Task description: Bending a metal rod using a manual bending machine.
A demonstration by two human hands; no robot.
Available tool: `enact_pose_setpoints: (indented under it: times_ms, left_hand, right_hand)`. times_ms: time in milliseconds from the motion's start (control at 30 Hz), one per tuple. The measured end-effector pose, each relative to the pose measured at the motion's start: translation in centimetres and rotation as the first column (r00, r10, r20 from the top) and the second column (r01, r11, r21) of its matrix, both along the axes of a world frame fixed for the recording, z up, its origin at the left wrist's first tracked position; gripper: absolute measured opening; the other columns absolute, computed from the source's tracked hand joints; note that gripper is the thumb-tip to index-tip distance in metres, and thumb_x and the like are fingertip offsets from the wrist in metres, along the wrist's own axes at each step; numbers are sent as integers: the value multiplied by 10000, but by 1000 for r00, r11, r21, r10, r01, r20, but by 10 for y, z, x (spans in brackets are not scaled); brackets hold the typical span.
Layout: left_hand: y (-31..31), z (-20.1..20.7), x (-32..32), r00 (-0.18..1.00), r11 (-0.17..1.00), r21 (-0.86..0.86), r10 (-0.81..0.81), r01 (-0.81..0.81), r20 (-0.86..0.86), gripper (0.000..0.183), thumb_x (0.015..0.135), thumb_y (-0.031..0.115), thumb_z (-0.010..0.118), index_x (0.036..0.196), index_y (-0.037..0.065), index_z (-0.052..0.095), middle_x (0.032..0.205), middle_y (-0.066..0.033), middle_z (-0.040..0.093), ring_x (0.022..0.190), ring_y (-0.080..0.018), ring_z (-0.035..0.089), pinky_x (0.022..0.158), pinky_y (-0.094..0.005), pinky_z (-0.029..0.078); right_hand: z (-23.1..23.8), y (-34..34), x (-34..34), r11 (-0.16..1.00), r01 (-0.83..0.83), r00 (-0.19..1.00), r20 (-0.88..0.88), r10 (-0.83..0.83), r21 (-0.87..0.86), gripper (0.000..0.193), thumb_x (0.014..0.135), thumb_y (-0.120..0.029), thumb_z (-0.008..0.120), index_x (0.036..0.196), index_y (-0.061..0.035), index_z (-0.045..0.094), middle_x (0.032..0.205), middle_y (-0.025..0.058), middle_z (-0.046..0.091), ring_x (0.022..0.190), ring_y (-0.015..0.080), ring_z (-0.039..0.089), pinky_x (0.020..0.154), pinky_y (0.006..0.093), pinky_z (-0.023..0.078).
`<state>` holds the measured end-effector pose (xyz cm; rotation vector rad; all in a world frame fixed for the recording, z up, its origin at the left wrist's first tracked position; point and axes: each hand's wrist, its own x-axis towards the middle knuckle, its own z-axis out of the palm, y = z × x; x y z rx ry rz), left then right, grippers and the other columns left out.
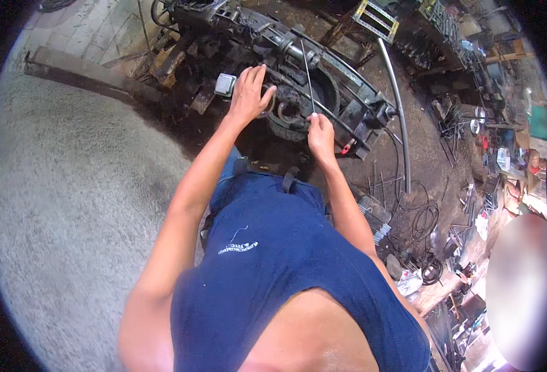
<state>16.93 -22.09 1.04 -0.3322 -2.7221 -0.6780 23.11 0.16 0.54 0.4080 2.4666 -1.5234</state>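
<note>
My left hand (249, 93) reaches forward and curls its fingers around a rusty metal ring (267, 105) that rests on a dark, greasy machine frame (304, 74). My right hand (320, 135) is closed around the lower end of a thin straight metal rod (307, 71), which rises away from me over the frame. A second bent ring (286, 115) lies between the two hands on the dark round part of the frame. My blue sleeveless shirt fills the lower middle of the view.
A long grey metal pipe (400, 111) curves down the right of the frame. A small grey box (225, 84) sits left of my left hand. Cables, rods and scrap (428, 223) litter the dirt floor at right; a pale concrete slab (68, 186) spreads at left.
</note>
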Motion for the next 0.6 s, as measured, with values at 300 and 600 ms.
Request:
enact_pose_setpoints:
  times_ms: [300, 600]
  left_hand:
    - [-112, 1, -161, 990, 989, 67, -127, 130, -55, 601, 885, 304, 652, 1346, -34, 469, 1318, -201, 532, 1258, -369, 452, 1069, -457, 364]
    - [-292, 25, -307, 958, 948, 144, -272, 282, -86, 532, 839, 267, 684, 1252, -38, 542, 1206, -223, 585, 1160, -382, 519, 1005, -465, 405]
  right_hand:
    - [24, -156, -121, 994, 90, 991, -105, -82, 70, 330, 996, -238, 434, 955, 25, 629, 822, 196, 647, 777, 346, 628, 730, 416, 465]
    - [61, -324, -209, 931, 339, 939, 119, -324, -136, 310, 993, -215, 456, 942, 20, 652, 631, 22, 534, 561, 118, 523, 525, 318, 414]
